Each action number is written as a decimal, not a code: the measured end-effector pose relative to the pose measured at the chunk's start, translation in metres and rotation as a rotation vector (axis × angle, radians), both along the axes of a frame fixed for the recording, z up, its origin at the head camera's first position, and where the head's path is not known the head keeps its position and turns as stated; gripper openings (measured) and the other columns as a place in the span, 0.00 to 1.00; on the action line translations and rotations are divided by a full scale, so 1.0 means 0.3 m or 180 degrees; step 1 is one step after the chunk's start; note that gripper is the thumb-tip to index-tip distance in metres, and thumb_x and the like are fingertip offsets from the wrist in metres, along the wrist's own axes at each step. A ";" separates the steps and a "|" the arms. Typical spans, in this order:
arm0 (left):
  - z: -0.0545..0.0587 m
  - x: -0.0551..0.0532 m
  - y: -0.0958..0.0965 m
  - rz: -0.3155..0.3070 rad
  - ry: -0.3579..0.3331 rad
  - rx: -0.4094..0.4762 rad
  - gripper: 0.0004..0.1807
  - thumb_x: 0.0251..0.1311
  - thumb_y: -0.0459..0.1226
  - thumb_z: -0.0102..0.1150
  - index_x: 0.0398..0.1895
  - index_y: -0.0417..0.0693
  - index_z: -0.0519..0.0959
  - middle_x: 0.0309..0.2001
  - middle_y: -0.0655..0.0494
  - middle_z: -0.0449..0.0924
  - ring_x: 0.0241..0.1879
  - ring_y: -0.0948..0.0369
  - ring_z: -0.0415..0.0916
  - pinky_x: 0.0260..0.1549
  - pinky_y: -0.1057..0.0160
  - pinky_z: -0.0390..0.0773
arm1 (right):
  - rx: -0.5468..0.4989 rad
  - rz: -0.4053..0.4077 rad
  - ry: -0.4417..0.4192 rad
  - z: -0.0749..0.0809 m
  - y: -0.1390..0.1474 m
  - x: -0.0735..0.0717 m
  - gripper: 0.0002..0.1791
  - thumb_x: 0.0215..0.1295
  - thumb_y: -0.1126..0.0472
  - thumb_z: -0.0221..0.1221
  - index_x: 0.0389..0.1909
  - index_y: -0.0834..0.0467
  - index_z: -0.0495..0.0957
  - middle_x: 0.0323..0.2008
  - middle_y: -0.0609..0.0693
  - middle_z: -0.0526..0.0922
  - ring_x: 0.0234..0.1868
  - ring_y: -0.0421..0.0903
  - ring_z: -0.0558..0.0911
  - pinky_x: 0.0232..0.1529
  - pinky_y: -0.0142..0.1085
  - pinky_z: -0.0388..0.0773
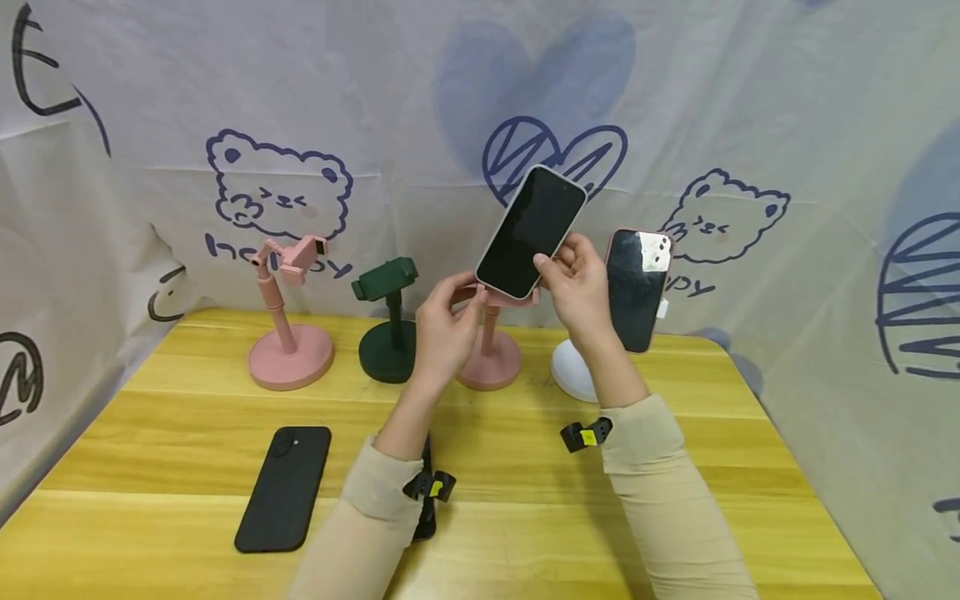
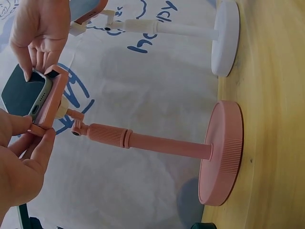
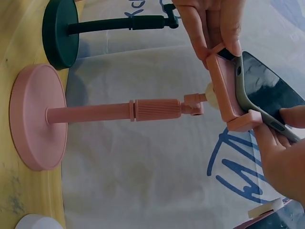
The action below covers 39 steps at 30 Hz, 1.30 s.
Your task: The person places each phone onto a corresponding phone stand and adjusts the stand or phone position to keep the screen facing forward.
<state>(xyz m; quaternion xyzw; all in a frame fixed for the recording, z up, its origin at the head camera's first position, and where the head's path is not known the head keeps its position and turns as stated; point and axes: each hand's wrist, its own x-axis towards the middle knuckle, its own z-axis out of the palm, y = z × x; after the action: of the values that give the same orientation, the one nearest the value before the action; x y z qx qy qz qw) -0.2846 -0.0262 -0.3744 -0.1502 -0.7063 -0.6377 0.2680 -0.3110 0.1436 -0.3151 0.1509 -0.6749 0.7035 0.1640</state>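
A smartphone with a pale edge and dark screen (image 1: 531, 232) leans tilted at the holder of a pink phone stand (image 1: 490, 367). My right hand (image 1: 583, 292) grips the phone by its right side, thumb over the screen. With thumb and fingers my left hand (image 1: 446, 329) pinches one end of the stand's pink clamp (image 2: 51, 107). The phone's lower edge overlaps the clamp in the right wrist view, between the clamp's two end lips (image 3: 245, 120). The stand's round base rests on the table, its stem upright.
Left of it stand a dark green phone stand (image 1: 393, 287) and another pink one (image 1: 288, 358). On the right, a white stand (image 1: 573, 371) bears a phone (image 1: 633, 292). A black phone (image 1: 285, 492) lies face down at front left; another (image 1: 426, 521) is mostly under my left forearm.
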 end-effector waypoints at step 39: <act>0.009 -0.002 -0.021 0.0340 0.0259 -0.0371 0.13 0.68 0.32 0.66 0.52 0.35 0.87 0.46 0.41 0.89 0.42 0.51 0.89 0.43 0.57 0.89 | 0.0465 0.0221 0.0485 -0.030 0.025 -0.032 0.22 0.72 0.77 0.57 0.64 0.74 0.64 0.57 0.72 0.79 0.49 0.36 0.84 0.53 0.27 0.82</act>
<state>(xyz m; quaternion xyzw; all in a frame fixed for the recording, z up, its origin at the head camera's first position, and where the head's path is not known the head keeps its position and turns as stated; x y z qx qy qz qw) -0.2852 -0.0325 -0.3716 -0.1534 -0.7378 -0.5737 0.3210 -0.3206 0.1511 -0.3240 0.2388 -0.7043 0.6442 0.1789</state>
